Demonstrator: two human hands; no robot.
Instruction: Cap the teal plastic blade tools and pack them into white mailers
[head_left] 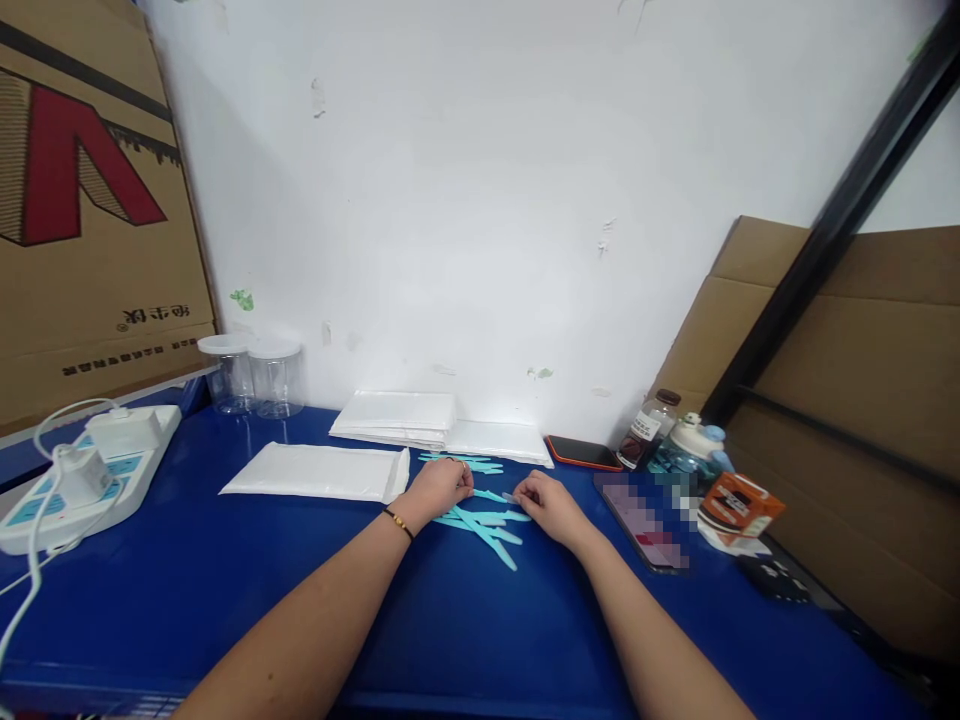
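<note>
Between my two hands lies a thin turquoise stick (491, 496), with a small translucent piece (509, 498) at its right end. My left hand (439, 488) is closed in a pinch at the stick's left end. My right hand (553, 508), fingers also pinched, is at the translucent piece. Just below them, several flat turquoise sticks (491, 535) lie crossed in a loose pile on the blue table (480, 640). Beyond my left hand, more turquoise sticks (480, 465) lie side by side, partly hidden by it.
White packets (397, 415) are stacked by the wall, and another white packet (315, 472) lies left. Clear jars (277, 385) and a power strip (139, 480) stand further left. Right are phones (645, 525), a dark bottle (649, 430), a blue-tinted bottle (686, 450) and an orange box (739, 510).
</note>
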